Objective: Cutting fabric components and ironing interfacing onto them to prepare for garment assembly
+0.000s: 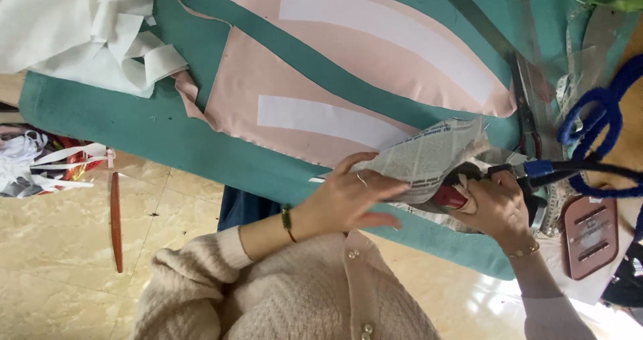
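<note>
My left hand (351, 196) lies flat on a sheet of newspaper (429, 156) at the front edge of the teal-covered table (134, 125). My right hand (495, 206) grips the dark handle of an electric iron (462, 182), which sits partly under the newspaper. The iron's blue cord (596, 122) loops off to the right. Just beyond the paper lie pink fabric pieces (281, 79) with white strips (321, 119) on them.
A heap of white fabric (80, 32) covers the table's left end. Scissors (526, 105) and a measuring tape (569, 92) lie at the right, beside a brown iron rest (589, 236). Scraps (40, 166) and a wooden stick (116, 219) lie on the tiled floor.
</note>
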